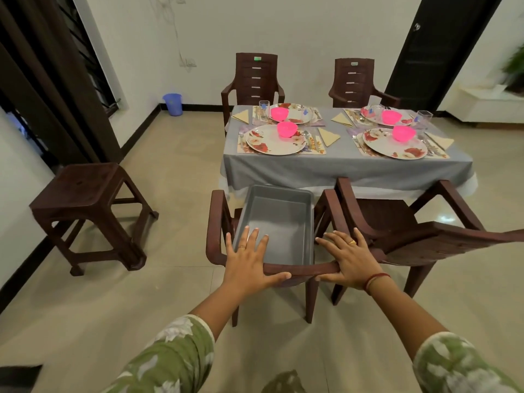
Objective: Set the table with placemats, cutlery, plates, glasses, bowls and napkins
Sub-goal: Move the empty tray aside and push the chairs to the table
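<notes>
**Four places laid, both hands on the chair back**

Beige floor tiles, white walls, and the dining table (347,168) under its grey cloth looks fully dressed: four floral plates, one toward each corner, each on a placemat and carrying a pink bowl (287,129). Folded napkins and cutlery lie beside them; I can make out two glasses at the far edge, others I cannot confirm.

Left hand (247,258) and right hand (349,258) rest fingers spread over the top rail of the near chair (300,269), thumbs hooked under, holding it. On its seat sits a grey tub (279,219), empty.

My read: the chair gets moved. Push evenly and low, so the tub doesn't slide.
</notes>
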